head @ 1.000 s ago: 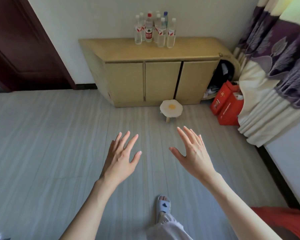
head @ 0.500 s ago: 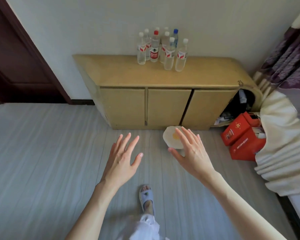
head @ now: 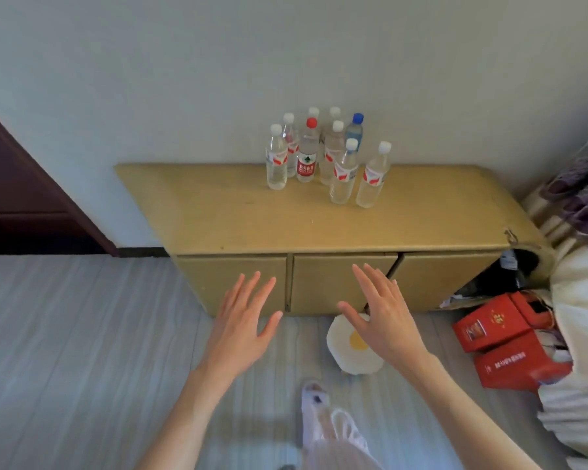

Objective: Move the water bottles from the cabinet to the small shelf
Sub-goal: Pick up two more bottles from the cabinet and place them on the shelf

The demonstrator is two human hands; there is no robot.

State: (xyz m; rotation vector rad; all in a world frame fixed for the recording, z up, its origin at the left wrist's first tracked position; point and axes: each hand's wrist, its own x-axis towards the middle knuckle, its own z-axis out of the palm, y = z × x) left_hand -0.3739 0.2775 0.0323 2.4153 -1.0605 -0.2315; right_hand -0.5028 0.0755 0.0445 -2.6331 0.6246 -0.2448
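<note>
Walked right up since a second ago: cabinet [head: 319, 218] now fills the view, water bottles [head: 323, 157] clustered at 12 o'clock on top. Left hand [head: 243, 329] and right hand [head: 382, 320] both spread, empty, so grabbing comes next.

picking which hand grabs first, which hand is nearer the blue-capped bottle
Right. The right hand is below the blue-capped bottle, slightly to its right; the left hand is farther off, down-left.

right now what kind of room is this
Probably a room in a home, maybe a bedroom: a low wooden cabinet against the wall, a patterned curtain on the right, and a dark wooden door on the left.
</note>
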